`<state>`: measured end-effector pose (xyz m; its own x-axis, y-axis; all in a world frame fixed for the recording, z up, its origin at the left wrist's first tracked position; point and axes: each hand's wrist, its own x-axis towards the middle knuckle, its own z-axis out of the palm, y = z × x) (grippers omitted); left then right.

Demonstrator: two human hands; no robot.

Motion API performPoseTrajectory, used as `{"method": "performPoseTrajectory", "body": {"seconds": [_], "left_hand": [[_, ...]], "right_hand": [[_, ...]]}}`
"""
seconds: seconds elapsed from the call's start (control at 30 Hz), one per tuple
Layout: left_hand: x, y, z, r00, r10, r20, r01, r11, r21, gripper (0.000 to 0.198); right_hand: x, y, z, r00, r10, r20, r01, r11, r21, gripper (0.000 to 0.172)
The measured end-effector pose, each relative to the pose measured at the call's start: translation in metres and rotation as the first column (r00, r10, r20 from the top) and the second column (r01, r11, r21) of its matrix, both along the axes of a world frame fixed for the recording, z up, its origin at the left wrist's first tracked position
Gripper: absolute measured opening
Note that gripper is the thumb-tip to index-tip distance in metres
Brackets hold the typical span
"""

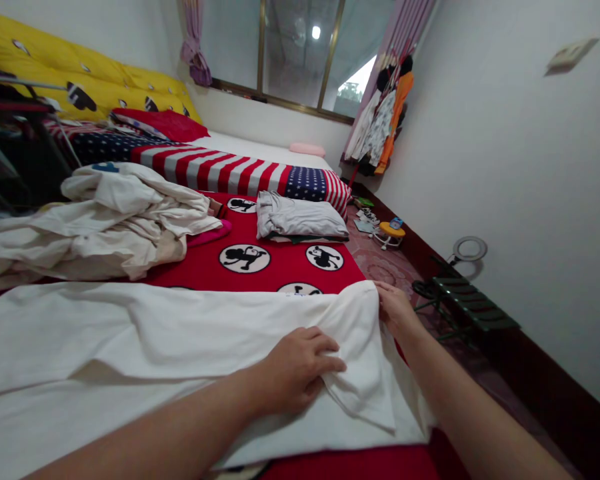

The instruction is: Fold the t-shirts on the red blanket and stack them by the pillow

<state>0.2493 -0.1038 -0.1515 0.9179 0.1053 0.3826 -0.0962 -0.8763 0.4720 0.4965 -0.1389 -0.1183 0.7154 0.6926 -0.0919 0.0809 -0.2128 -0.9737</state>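
Observation:
A white T-shirt (145,333) lies spread across the bed's near part, its right end folded over in a loose flap. My left hand (300,367) rests on top of the shirt beside that flap, fingers apart and slightly bent against the cloth. At the shirt's far right corner, my right hand (393,307) has its fingers closed on the fabric edge; the fingertips are partly hidden by the cloth. Small blue marks show along the shirt's far edge. Beneath it is a red bedspread (285,257) with black monkey figures in white ovals.
Rumpled pale clothes (130,220) are heaped at the left. A folded grey stack (303,219) sits farther back. Beyond stands a bed with a striped, starred cover (220,168). On the right are a dark green folding stool (475,307), a ring light (470,249) and a yellow stool (391,230).

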Motion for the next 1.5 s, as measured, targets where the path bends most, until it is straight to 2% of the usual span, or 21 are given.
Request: {"method": "performPoseTrajectory", "body": {"seconds": [0.13,0.23,0.3,0.37,0.43,0.53,0.7,0.77,0.8,0.87,0.93,0.97,1.03,1.1,1.13,1.2,1.3,1.37,1.43,1.5], "left_hand": [[-0.001,-0.003,0.003,0.999,-0.037,0.034,0.038,0.999,-0.039,0.046],[-0.003,-0.003,0.009,0.996,-0.038,0.082,0.052,0.984,-0.173,0.041],[-0.004,0.004,0.011,0.990,0.071,0.122,-0.036,0.962,-0.272,0.040],[-0.004,0.018,0.011,0.963,0.231,0.136,-0.174,0.925,-0.337,0.038],[-0.004,0.034,0.007,0.933,0.341,0.116,-0.277,0.886,-0.371,0.039],[-0.004,0.051,0.002,0.935,0.352,0.053,-0.313,0.885,-0.345,0.039],[-0.008,0.052,-0.001,0.925,0.370,-0.084,-0.376,0.924,-0.073,0.042],[-0.009,0.049,-0.001,0.917,0.383,-0.110,-0.386,0.922,-0.003,0.047],[-0.009,0.047,-0.001,0.915,0.385,-0.121,-0.386,0.922,0.016,0.050],[-0.009,0.045,0.000,0.909,0.390,-0.145,-0.388,0.920,0.043,0.057],[-0.009,0.042,0.000,0.903,0.398,-0.164,-0.394,0.917,0.056,0.064],[-0.009,0.042,0.000,0.901,0.399,-0.168,-0.396,0.917,0.054,0.067],[-0.009,0.041,-0.002,0.902,0.399,-0.165,-0.399,0.916,0.038,0.072],[-0.011,0.043,-0.004,0.909,0.388,-0.154,-0.389,0.921,0.026,0.073],[-0.012,0.045,-0.005,0.913,0.377,-0.158,-0.378,0.925,0.025,0.073],[-0.015,0.050,-0.006,0.923,0.335,-0.191,-0.337,0.941,0.024,0.076],[-0.019,0.058,-0.005,0.939,0.239,-0.248,-0.251,0.968,-0.018,0.088],[-0.021,0.061,-0.004,0.951,0.187,-0.246,-0.208,0.976,-0.059,0.097],[-0.021,0.062,-0.003,0.956,0.170,-0.237,-0.194,0.978,-0.081,0.102],[-0.022,0.063,-0.003,0.954,0.168,-0.247,-0.194,0.978,-0.083,0.103]], "right_hand": [[-0.003,-0.012,0.005,0.993,0.064,-0.098,-0.072,0.995,-0.074,0.039],[-0.002,-0.022,0.005,0.993,0.110,0.036,-0.106,0.990,-0.093,0.056],[0.000,-0.029,0.001,0.990,0.099,0.100,-0.096,0.995,-0.038,0.064],[0.002,-0.035,-0.004,0.992,0.086,0.093,-0.087,0.996,0.005,0.064],[0.004,-0.039,-0.010,0.994,0.089,0.062,-0.089,0.996,0.002,0.061],[0.006,-0.042,-0.018,0.990,0.117,0.078,-0.116,0.993,-0.019,0.059],[0.014,-0.039,-0.025,0.959,0.119,0.258,-0.106,0.992,-0.066,0.058],[0.016,-0.039,-0.023,0.909,0.149,0.390,-0.087,0.982,-0.170,0.055],[0.014,-0.039,-0.020,0.857,0.170,0.487,-0.052,0.968,-0.246,0.054],[0.005,-0.040,-0.009,0.669,0.210,0.713,0.067,0.938,-0.339,0.051],[-0.014,-0.040,0.005,0.415,0.212,0.885,0.126,0.950,-0.286,0.050],[-0.025,-0.039,0.012,0.306,0.196,0.931,0.087,0.969,-0.233,0.050],[-0.047,-0.035,0.020,0.180,0.209,0.961,-0.093,0.976,-0.195,0.049],[-0.057,-0.031,0.016,0.126,0.332,0.935,-0.267,0.919,-0.290,0.050],[-0.057,-0.029,0.009,0.110,0.411,0.905,-0.314,0.878,-0.360,0.052],[-0.045,-0.026,-0.012,0.107,0.536,0.837,-0.311,0.818,-0.484,0.057],[-0.015,-0.024,-0.044,0.159,0.575,0.803,-0.203,0.815,-0.543,0.062],[-0.002,-0.023,-0.054,0.175,0.580,0.795,-0.178,0.813,-0.554,0.062],[-0.001,-0.023,-0.053,0.187,0.584,0.790,-0.183,0.810,-0.557,0.061],[-0.011,-0.027,-0.041,0.198,0.526,0.827,-0.184,0.849,-0.495,0.059]]}}
